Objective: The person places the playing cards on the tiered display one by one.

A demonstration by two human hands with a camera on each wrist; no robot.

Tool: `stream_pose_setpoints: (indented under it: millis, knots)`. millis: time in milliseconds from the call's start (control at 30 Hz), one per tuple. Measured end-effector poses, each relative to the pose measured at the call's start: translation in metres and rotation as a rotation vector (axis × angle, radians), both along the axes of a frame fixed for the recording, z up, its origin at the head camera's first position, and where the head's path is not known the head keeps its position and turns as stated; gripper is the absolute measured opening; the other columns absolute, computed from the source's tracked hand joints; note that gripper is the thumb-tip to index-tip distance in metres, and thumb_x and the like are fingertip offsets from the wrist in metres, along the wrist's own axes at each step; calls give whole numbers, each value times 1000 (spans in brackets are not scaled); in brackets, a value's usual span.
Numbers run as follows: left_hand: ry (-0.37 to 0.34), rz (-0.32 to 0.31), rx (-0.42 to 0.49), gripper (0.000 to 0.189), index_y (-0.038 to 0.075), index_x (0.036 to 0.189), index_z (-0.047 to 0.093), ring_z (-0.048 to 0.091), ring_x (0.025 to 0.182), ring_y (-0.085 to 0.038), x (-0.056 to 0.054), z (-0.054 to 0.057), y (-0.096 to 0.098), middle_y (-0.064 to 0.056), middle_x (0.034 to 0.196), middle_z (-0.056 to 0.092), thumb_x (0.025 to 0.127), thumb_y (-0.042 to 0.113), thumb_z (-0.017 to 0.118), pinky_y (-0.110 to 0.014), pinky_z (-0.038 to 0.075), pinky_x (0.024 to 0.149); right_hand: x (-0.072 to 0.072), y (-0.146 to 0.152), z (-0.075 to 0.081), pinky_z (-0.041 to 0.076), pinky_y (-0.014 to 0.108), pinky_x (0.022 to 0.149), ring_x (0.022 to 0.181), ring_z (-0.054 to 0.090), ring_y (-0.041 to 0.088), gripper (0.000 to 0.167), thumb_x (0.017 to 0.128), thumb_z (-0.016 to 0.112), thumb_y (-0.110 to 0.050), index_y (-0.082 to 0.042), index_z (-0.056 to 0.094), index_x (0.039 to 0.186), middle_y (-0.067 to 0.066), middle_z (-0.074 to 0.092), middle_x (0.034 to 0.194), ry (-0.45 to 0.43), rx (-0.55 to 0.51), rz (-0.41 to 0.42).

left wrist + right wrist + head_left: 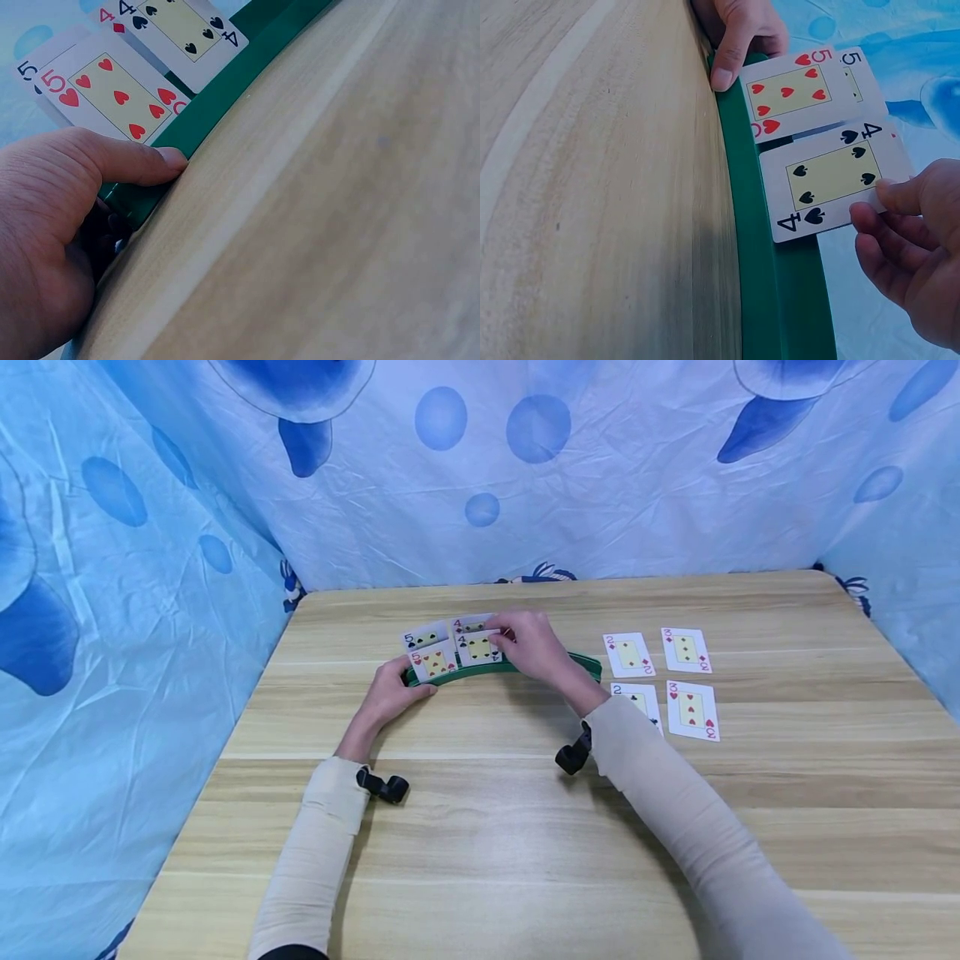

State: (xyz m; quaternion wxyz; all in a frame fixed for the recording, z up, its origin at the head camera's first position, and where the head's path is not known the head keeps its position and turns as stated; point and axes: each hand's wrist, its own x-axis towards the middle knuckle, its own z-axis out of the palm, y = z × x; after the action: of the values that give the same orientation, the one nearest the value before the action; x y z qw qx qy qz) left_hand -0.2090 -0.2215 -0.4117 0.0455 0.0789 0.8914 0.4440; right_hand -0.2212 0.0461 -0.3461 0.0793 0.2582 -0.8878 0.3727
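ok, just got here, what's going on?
A person is handling playing cards at a green curved card holder. The left hand grips the holder's left end; the right hand pinches the four of spades, which is at the holder in front of the four of diamonds. The five of hearts stands in front of a black five. Two twos and two threes lie face up on the table, right of the holder.
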Motion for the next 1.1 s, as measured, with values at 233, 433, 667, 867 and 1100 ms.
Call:
stream_pose_setpoints:
  millis: [233,433,667,867,1100]
  knots:
    - [-2,5,8,55,-1,137,56,56,130,-37,0,2,0,-22,140,59,87,11,75,-50,42,113,0,-1,-1,58,35,78,87,69,21,20,98,62,-9,-6,74,113,13,75,107,-26,19,21]
    - [-24,10,21,56,-1,137,55,56,131,-37,-1,2,0,-23,140,58,86,11,76,-50,42,114,1,0,1,60,34,80,92,71,21,25,99,62,-12,-7,72,121,13,75,113,-78,48,-2]
    - [-25,12,11,56,-1,138,55,56,131,-37,0,3,1,-22,140,58,87,11,75,-50,42,114,3,4,11,60,34,82,94,72,22,25,98,64,-12,-7,71,121,12,75,112,-55,51,-32]
    - [-35,17,8,57,0,138,55,56,131,-36,1,3,1,-22,141,58,87,11,75,-50,43,114,8,13,20,60,37,81,93,73,25,23,97,65,-12,-4,72,118,14,75,110,-28,28,-40]
    - [-37,13,17,57,-1,138,54,57,130,-37,0,2,0,-22,140,58,87,11,75,-50,43,113,18,33,27,59,40,79,89,72,27,22,97,66,-17,-5,73,113,14,75,107,-13,-50,-73]
